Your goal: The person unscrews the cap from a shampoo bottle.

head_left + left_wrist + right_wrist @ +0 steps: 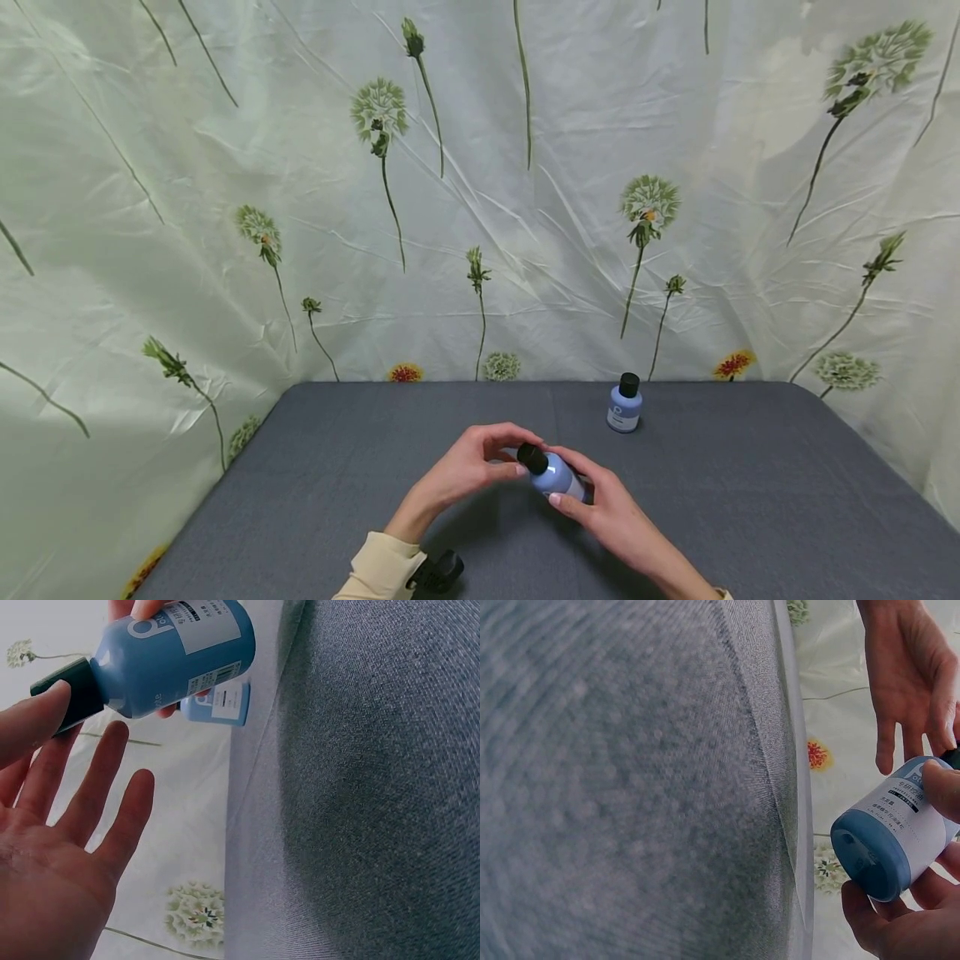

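Note:
My right hand [611, 510] grips a small blue bottle [556, 475] round its body, holding it tilted above the table with its cap end toward the left. At that end my left hand [474, 462] pinches the black cap [69, 691] between thumb and index finger, while its other fingers stretch out loosely. The cap sits on the bottle's neck. In the right wrist view the bottle's white printed label [900, 814] and rounded base show, with the right fingers [922, 930] curled beneath.
A second blue bottle [625, 404] with a black cap stands upright near the table's back edge, right of centre. Grey cloth covers the table [337, 450]. Behind and at the sides hangs a pale curtain [315, 167] printed with dandelions. A black wrist strap [437, 573] is on the left forearm.

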Available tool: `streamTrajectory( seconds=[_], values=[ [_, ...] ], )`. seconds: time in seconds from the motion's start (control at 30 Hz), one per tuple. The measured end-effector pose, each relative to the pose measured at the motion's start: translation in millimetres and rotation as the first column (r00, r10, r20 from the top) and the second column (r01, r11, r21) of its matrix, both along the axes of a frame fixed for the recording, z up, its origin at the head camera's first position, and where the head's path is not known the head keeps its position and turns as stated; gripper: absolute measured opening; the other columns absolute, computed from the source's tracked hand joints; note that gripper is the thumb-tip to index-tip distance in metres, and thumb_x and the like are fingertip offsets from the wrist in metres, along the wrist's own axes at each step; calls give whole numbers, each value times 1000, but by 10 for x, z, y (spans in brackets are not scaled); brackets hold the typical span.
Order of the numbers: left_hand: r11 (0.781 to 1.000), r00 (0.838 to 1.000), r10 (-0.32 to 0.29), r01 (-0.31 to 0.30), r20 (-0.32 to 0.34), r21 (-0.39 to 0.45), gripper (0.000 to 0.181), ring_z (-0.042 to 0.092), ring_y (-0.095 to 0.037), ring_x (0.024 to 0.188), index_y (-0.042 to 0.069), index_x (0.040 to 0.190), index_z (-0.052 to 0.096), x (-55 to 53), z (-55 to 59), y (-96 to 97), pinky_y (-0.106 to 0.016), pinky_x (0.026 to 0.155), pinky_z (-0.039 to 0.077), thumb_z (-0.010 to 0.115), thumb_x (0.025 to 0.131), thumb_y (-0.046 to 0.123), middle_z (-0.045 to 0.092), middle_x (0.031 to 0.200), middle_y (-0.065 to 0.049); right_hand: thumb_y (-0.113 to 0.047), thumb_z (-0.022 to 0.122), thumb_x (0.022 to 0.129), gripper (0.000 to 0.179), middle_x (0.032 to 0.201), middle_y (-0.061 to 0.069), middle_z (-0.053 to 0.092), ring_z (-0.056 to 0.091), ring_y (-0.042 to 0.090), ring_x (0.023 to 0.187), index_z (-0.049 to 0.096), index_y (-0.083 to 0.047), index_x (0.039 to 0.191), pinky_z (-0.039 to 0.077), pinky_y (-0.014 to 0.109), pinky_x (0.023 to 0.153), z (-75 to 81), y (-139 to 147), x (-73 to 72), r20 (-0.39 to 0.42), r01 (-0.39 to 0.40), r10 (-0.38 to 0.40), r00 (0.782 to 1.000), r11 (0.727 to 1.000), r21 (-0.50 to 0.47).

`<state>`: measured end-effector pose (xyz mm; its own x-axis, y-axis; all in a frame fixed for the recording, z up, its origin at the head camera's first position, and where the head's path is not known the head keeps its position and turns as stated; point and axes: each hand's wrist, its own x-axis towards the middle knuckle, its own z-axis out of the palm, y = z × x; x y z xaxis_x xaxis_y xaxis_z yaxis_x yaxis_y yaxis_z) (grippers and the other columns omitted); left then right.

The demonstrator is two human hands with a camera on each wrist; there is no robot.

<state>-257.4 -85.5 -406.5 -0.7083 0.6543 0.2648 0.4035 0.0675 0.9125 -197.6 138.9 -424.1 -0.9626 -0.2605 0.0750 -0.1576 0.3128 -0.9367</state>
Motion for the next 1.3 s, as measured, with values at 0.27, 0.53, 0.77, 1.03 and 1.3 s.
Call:
streamTrajectory(
  seconds=[0.27, 0.53, 0.77, 1.03, 1.3],
  values=[
    [995, 995, 96, -96, 35, -19, 28, 66, -24, 94, 12, 110, 68, 19, -39, 9, -31, 75, 53, 79, 84, 8, 67, 103, -1, -23, 75, 88, 62, 138, 16, 52, 53, 29, 114, 50, -5, 142, 44, 47, 91, -15, -9, 29, 13, 5, -5, 1000, 1000, 23],
    [988, 989, 148, -146, 33, -54, 25, 66, -29, 90, 13, 103, 67, 24, -47, 27, -30, 70, 52, 82, 82, 14, 67, 98, 0, -22, 75, 89, 60, 137, 16, 53, 53, 28, 111, 51, -5, 141, 44, 42, 88, -40, -15, 45, -16, -7, 7, 1000, 1000, 12],
    [992, 992, 120, -118, 43, -42, 25, 65, -32, 90, 11, 104, 66, 9, -45, 28, -30, 69, 52, 80, 84, 12, 66, 98, -2, -22, 75, 89, 61, 137, 17, 53, 54, 28, 111, 50, -4, 141, 45, 41, 87, -22, -9, 35, -6, -5, 5, 1000, 1000, 7],
    [997, 997, 76, -75, 24, -32, 35, 64, -25, 100, 9, 117, 65, -16, -8, 2, -33, 77, 53, 79, 85, 13, 65, 110, -3, -22, 74, 90, 60, 137, 16, 53, 54, 28, 110, 50, -7, 142, 46, 40, 86, 5, -20, 15, -15, -8, 9, 1000, 1000, 9],
    [996, 997, -79, 79, 0, 40, 46, 53, -22, 126, 13, 134, 61, -35, -20, -32, -39, 95, 48, 71, 90, 7, 59, 135, 0, -22, 74, 89, 62, 137, 17, 52, 52, 30, 113, 49, -5, 143, 46, 43, 88, 15, -16, 31, 1, 4, -4, 1000, 1000, 12]
  ],
)
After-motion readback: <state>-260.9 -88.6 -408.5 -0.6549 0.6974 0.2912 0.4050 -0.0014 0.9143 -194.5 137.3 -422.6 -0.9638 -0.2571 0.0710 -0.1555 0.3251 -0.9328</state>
